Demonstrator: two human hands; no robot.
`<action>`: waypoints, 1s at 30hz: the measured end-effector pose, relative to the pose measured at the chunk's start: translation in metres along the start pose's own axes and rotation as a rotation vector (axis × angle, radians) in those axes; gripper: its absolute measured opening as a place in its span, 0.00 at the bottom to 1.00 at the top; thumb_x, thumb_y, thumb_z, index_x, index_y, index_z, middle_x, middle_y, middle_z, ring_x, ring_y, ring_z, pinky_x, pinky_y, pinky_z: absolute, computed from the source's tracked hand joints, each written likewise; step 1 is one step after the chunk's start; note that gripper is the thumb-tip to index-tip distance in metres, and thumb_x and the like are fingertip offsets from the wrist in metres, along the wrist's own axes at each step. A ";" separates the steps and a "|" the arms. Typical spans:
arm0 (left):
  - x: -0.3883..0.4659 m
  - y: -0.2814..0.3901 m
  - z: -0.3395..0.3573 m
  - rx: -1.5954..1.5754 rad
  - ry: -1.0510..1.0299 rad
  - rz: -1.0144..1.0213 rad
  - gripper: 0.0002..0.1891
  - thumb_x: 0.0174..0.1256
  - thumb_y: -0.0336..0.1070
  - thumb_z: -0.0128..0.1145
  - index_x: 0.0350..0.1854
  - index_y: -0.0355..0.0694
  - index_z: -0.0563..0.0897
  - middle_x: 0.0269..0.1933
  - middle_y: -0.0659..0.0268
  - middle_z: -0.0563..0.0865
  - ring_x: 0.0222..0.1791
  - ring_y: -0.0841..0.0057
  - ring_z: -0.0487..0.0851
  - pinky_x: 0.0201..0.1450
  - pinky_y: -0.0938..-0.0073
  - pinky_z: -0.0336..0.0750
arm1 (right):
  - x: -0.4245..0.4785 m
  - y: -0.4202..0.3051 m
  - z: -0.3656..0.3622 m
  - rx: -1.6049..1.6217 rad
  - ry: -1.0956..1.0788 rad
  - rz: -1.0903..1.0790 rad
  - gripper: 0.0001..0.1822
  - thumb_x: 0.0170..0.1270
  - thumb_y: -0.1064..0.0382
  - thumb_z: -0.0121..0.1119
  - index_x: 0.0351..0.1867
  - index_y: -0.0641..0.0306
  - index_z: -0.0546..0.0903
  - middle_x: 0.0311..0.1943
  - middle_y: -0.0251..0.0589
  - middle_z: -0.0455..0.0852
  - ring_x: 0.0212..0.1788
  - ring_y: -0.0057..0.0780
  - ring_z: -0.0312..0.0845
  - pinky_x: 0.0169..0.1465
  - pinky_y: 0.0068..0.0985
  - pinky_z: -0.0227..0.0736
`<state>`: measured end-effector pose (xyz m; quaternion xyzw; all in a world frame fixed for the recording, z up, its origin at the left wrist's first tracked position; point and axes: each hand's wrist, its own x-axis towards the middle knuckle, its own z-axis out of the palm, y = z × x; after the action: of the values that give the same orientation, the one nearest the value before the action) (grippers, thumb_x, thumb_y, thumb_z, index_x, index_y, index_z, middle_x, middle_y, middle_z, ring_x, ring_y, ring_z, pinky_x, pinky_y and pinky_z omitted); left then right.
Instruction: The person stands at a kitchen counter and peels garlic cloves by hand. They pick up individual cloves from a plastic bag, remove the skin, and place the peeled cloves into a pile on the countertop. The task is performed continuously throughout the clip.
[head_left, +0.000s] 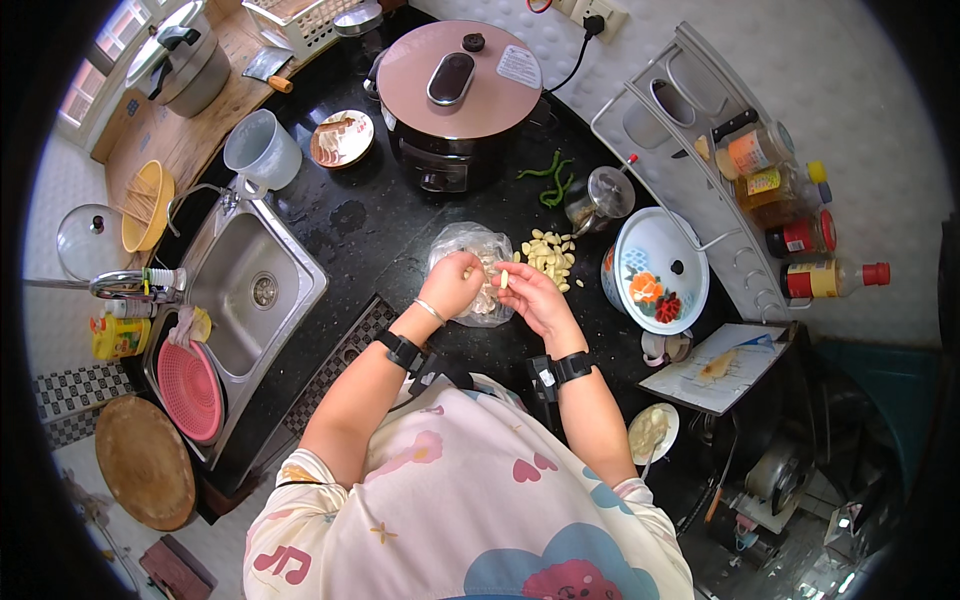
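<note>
A clear plastic bag (486, 309) with garlic skins in it lies on the black countertop (352, 225) in front of me. My left hand (452, 285) is over the bag's left part, its fingers curled and closed on a small pale piece, probably garlic. Over the bag's right edge, my right hand (534, 295) holds a peeled garlic clove (504, 280) between thumb and fingers. Just beyond that hand lies a heap of peeled garlic cloves (550, 257). Several green chili peppers (553, 184) rest farther back, near a glass jar with a metal lid (609, 193).
An electric pressure cooker (457, 90) stands at the back. At left are a steel sink (259, 292), a plastic jug (264, 154) and a small plate (342, 139). An enamel pot with a lid (660, 270) stands right, below a metal rack (675, 161) with bottles.
</note>
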<state>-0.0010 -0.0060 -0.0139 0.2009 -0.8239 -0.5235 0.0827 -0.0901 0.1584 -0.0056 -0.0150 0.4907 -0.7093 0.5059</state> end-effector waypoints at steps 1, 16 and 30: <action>0.002 -0.002 -0.001 0.007 -0.043 -0.018 0.09 0.58 0.36 0.57 0.31 0.33 0.82 0.29 0.52 0.83 0.31 0.60 0.82 0.38 0.67 0.75 | -0.001 0.000 -0.003 0.014 -0.007 -0.003 0.15 0.68 0.67 0.53 0.54 0.64 0.76 0.41 0.38 0.84 0.36 0.19 0.80 0.44 0.17 0.77; -0.001 0.000 0.020 -0.155 -0.327 -0.082 0.09 0.65 0.31 0.52 0.41 0.35 0.83 0.30 0.67 0.84 0.32 0.82 0.80 0.38 0.80 0.75 | 0.019 0.026 -0.081 -0.446 0.677 -0.300 0.08 0.55 0.70 0.62 0.37 0.68 0.78 0.27 0.39 0.83 0.26 0.25 0.79 0.32 0.20 0.74; 0.006 -0.020 0.029 -0.502 -0.284 -0.305 0.05 0.66 0.31 0.57 0.39 0.35 0.78 0.35 0.66 0.85 0.35 0.82 0.82 0.40 0.82 0.76 | 0.048 0.024 -0.128 -0.612 0.882 -0.404 0.10 0.59 0.67 0.60 0.41 0.69 0.82 0.31 0.41 0.86 0.33 0.25 0.82 0.40 0.22 0.74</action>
<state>-0.0112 0.0078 -0.0452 0.2204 -0.6326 -0.7396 -0.0655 -0.1626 0.2104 -0.1116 0.0430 0.8258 -0.5566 0.0805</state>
